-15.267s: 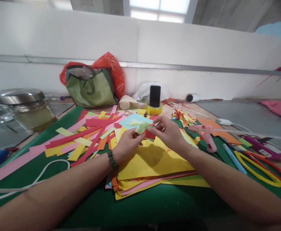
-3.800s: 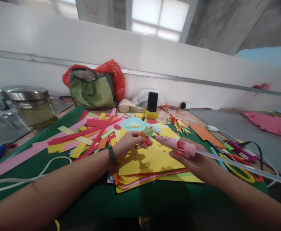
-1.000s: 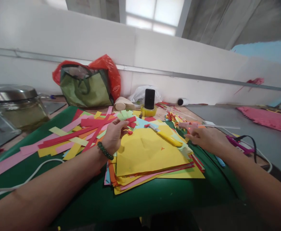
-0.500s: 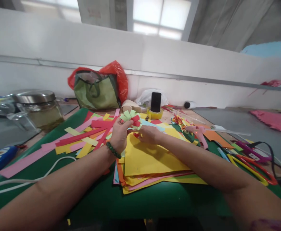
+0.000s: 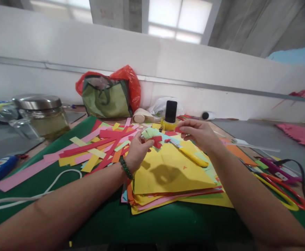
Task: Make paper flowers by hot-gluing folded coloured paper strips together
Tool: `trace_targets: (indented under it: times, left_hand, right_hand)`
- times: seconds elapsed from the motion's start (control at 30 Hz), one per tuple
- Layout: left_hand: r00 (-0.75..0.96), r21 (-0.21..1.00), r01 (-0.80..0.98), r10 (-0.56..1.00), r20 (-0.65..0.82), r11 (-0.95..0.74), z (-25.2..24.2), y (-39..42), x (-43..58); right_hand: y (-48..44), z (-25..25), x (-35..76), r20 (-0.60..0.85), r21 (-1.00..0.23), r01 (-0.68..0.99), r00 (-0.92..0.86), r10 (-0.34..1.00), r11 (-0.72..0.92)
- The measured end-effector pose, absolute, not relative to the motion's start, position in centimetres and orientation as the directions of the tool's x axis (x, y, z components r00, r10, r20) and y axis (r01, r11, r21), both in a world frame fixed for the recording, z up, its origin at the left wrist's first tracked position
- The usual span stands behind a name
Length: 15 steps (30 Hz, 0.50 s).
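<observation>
My left hand point(image 5: 137, 151) is closed round a small paper flower point(image 5: 152, 136) of pale green and red petals, held just above a stack of coloured paper sheets point(image 5: 168, 174) with a yellow sheet on top. To the right of the flower my right hand point(image 5: 198, 134) hovers with thumb and fingers pinched on a small red paper piece point(image 5: 178, 129). A yellow utility knife point(image 5: 191, 157) lies on the stack below my right hand.
Coloured paper strips point(image 5: 90, 150) spread over the green mat point(image 5: 63, 181) at left. A glass jar point(image 5: 44, 116), a green-and-red bag point(image 5: 107, 94), a phone on a tape roll point(image 5: 170, 116), scissors point(image 5: 283, 184) and a white cable point(image 5: 32, 195) surround the work.
My right hand has lifted away from the flower to the right, pinching a red piece. The flower in my left hand has dropped slightly and shifted right.
</observation>
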State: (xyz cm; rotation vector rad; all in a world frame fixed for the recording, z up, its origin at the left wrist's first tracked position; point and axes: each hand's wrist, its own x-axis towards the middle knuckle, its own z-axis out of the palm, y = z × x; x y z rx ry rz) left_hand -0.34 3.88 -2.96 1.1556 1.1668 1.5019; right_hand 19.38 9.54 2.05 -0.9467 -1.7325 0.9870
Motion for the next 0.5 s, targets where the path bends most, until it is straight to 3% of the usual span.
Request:
trace_targets:
  times: [0.1, 0.3, 0.5]
  left_hand:
    - [-0.167, 0.986, -0.037, 0.974, 0.152, -0.16, -3.0, 3.7, 0.1]
    - [-0.082, 0.988, -0.005, 0.984, 0.155, -0.156, -3.3, 3.6, 0.9]
    - [0.002, 0.98, 0.025, 0.981, 0.195, -0.195, -3.9, 3.6, 0.8]
  right_hand:
    - [7.4, 2.1, 18.5, 0.358, -0.879, 0.167, -0.386, 0.85, 0.447]
    - [6.8, 0.2, 17.4, 0.471, -0.692, 0.325, -0.472, 0.745, 0.644]
    - [7.0, -0.5, 17.6, 0.493, -0.594, 0.395, -0.509, 0.706, 0.7]
